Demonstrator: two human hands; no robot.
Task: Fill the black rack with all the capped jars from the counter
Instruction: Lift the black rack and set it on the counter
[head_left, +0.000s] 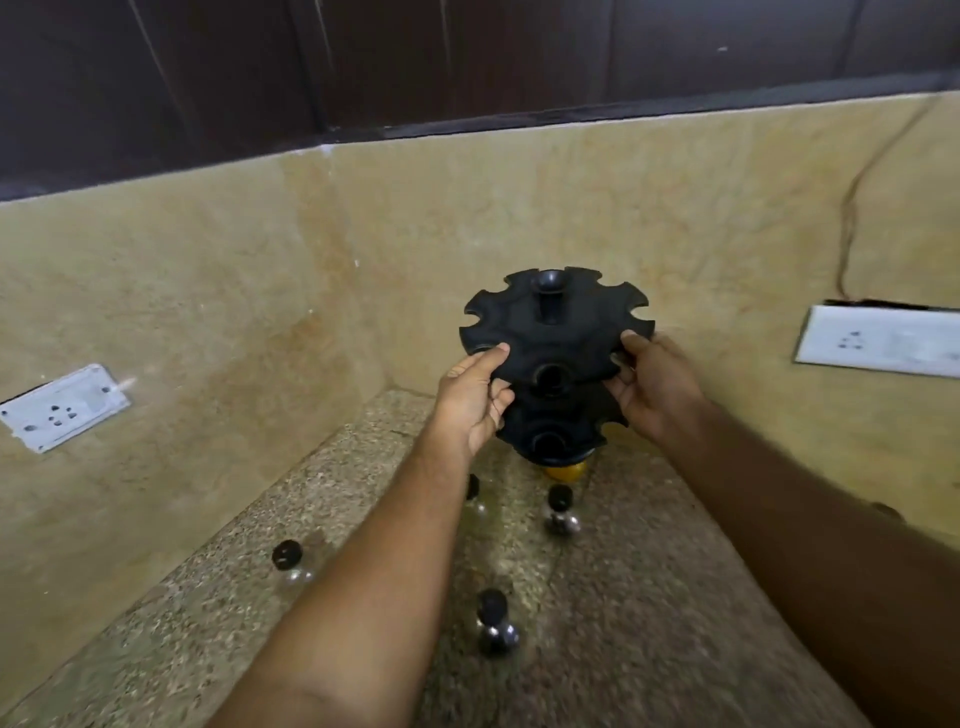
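Observation:
A black two-tier rack with notched round discs and a centre post stands at the back corner of the granite counter. My left hand grips the left rim of its upper disc, and my right hand grips the right rim. All visible notches are empty. Clear jars with black caps stand on the counter in front: one at the left, one near the middle, one closer to the rack. Another jar is partly hidden behind my left forearm.
A yellow object peeks out under the rack's lower disc. Beige stone walls meet in a corner behind the rack, each with a white socket plate. A cable runs up the right wall. Dark cabinets hang above.

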